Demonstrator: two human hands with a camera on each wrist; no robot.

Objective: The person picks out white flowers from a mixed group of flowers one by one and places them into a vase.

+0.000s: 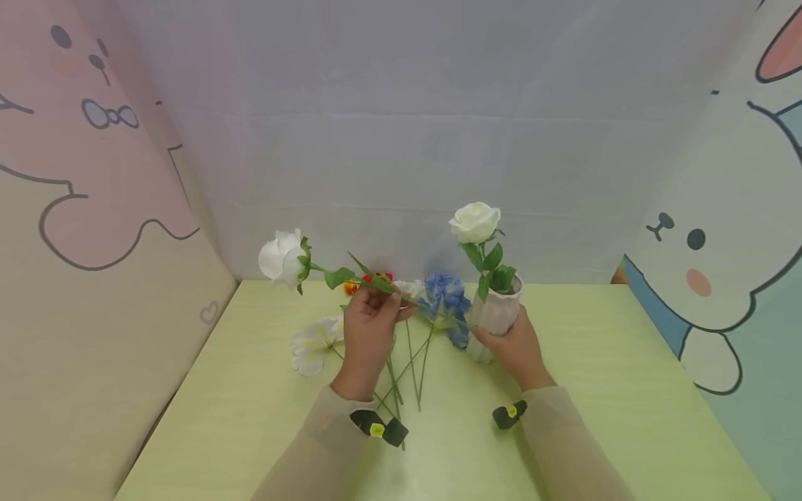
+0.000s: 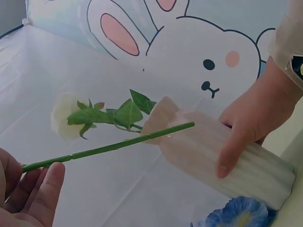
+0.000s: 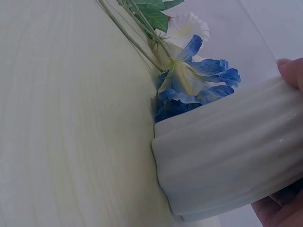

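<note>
My left hand (image 1: pixel 371 327) pinches the green stem (image 2: pixel 109 148) of a white rose (image 1: pixel 283 259). That bloom points left, and the bare stem end reaches right, overlapping the vase mouth in the left wrist view. My right hand (image 1: pixel 514 346) grips a white fluted vase (image 1: pixel 495 313) round its side, fingers partly hidden behind it. A second white rose (image 1: pixel 476 223) stands in the vase, its green leaves (image 2: pixel 128 113) above the rim. In the right wrist view the base of the vase (image 3: pixel 222 161) is at the tabletop, beside a blue flower (image 3: pixel 194 85).
On the pale yellow-green table (image 1: pixel 601 390) lie several loose flowers: blue ones (image 1: pixel 446 299), a white one (image 1: pixel 316 346) at left, and red-orange blooms (image 1: pixel 376 277) behind my left hand. Their stems cross toward me. A pale cloth wall (image 1: pixel 401 160) stands behind, with cartoon-printed sides.
</note>
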